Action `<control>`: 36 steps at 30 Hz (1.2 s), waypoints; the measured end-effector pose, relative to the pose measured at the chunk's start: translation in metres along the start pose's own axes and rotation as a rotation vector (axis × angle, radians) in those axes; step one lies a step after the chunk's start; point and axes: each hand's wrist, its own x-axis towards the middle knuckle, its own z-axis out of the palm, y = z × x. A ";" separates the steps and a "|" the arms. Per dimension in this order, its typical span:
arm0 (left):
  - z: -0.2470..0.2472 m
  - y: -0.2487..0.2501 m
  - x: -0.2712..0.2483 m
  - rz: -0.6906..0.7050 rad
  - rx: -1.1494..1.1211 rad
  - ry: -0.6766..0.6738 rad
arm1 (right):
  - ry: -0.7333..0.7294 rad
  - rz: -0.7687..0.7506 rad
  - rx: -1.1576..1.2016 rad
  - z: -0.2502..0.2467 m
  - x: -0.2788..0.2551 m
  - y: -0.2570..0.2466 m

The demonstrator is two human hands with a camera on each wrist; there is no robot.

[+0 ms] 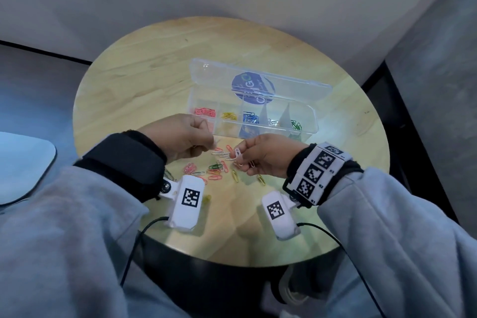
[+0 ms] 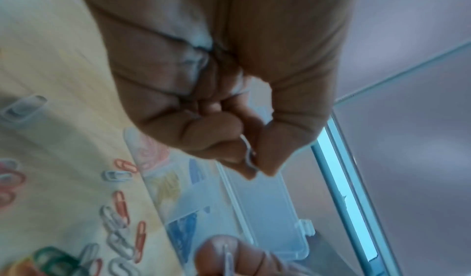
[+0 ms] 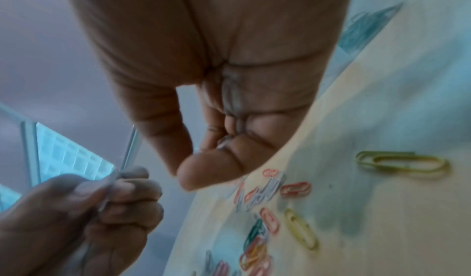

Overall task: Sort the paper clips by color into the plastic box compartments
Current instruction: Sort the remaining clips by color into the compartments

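A clear plastic box [image 1: 308,134] lies open on the round wooden table [image 1: 144,80]. Its compartments hold pink clips [image 1: 204,112], yellow clips [image 1: 229,115], blue clips [image 1: 250,118], white clips [image 1: 272,121] and green clips [image 1: 296,125]. Loose mixed clips [image 1: 216,168] lie in front of the box, below both hands. My left hand [image 1: 213,143] pinches a white clip [image 2: 248,155] between thumb and forefinger. My right hand [image 1: 241,156], just to its right, pinches another white clip [image 1: 238,153]. A further white clip [image 3: 224,141] sits tucked in its curled fingers.
The box lid [image 1: 206,72], with a blue sticker, lies flat behind the compartments. Two yellow clips [image 3: 400,163] lie apart, near the right hand. A pale rounded object [image 1: 25,170] sits off the table to the left. Cables trail from both wrist cameras over the near table edge.
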 end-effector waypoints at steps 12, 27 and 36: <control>-0.033 0.001 -0.015 -0.063 -0.541 0.066 | 0.068 0.074 0.151 0.010 0.005 -0.001; -0.002 -0.009 -0.012 0.013 0.800 0.111 | 0.298 -0.025 -1.083 0.013 0.024 -0.008; 0.012 -0.020 0.011 -0.118 1.067 0.029 | 0.258 -0.024 -1.301 0.016 0.039 -0.018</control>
